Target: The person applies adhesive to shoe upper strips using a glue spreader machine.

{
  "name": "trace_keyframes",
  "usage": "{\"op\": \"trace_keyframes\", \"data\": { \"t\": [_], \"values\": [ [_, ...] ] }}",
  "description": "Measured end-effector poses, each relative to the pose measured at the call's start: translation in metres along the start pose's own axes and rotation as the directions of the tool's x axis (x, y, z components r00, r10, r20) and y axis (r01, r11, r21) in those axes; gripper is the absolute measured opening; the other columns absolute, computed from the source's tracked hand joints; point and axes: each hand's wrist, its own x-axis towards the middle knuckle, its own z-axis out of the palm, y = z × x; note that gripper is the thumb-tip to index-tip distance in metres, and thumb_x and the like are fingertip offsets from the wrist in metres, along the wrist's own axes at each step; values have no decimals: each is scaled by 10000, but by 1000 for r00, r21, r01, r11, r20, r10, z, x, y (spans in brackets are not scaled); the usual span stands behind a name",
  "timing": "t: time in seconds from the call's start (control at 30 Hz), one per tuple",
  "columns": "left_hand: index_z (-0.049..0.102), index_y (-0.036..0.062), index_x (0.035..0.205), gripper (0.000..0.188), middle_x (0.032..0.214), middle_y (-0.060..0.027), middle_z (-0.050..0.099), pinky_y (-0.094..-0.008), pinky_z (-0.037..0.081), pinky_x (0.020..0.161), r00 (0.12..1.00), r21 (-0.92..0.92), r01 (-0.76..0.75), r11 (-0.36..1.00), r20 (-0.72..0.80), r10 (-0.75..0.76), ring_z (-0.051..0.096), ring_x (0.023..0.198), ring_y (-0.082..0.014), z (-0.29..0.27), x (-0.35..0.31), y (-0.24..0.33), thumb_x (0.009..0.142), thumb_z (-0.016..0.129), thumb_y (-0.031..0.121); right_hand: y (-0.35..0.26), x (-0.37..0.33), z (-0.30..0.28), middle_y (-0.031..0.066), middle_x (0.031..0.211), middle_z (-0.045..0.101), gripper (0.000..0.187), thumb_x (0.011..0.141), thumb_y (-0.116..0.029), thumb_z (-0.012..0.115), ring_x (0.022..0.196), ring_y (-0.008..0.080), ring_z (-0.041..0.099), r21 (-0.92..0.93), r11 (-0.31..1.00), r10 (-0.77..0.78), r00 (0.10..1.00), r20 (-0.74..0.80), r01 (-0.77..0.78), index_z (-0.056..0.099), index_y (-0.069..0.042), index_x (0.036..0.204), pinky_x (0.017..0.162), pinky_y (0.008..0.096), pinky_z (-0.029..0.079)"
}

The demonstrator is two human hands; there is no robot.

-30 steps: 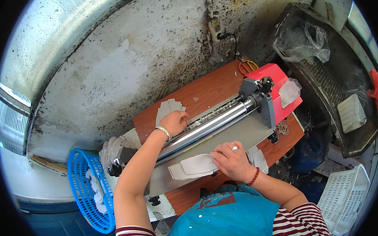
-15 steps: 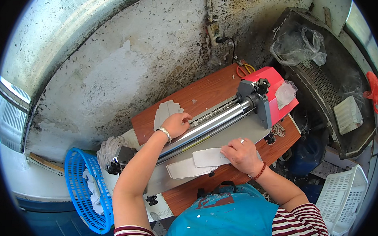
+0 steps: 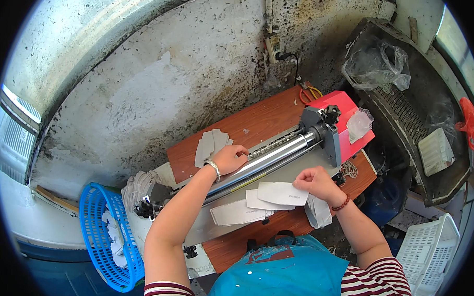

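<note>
Apparently midway; right hand (image 3: pixel 317 185) pinches a pale piece (image 3: pixel 281 193); other pieces (image 3: pixel 237 214) lie near; left hand (image 3: pixel 231 159), grip indiscernible; pale stack (image 3: pixel 211 145) beyond roller (image 3: pixel 273 157).

Three flat, off-white pieces (image 3: pixel 282 193) – elongated, with angled ends – lay overlapped along the front metal plate (image 3: pixel 317 157) of the roller machine (image 3: pixel 278 154), the rightmost piece on top. A bundle (image 3: pixel 319 211) of similar pieces sat just to their right. Behind the polished cylinder – left of centre – a further set (image 3: pixel 212 145) lay fanned.
</note>
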Motion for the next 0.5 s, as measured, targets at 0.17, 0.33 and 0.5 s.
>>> {"op": "trace_keyframes", "data": {
  "t": [0.17,0.33,0.5],
  "values": [
    [648,22,1046,293,926,-101,665,-288,482,733,1000,-22,-14,1000,16,14,604,814,-156,11,23,-10,834,568,208,-11,17,10,32,643,629,188,819,-163,643,516,79,565,-21,995,91,986,-142,-95,634,20,780,484,231,455],
    [667,23,983,260,889,-91,665,-284,489,731,998,56,-29,998,58,26,609,809,-158,7,42,-9,799,619,199,1,4,17,95,642,642,187,805,-184,639,536,224,625,-450,872,-338,901,-273,191,642,2,817,506,320,483],
    [679,18,863,140,781,-70,664,-272,496,679,977,-99,-18,995,-214,-3,611,714,-143,-18,55,-32,744,634,75,-5,-18,37,85,863,618,256,748,-245,701,777,261,602,-705,528,-651,758,22,474,626,-68,918,667,366,469]
  ]
}}
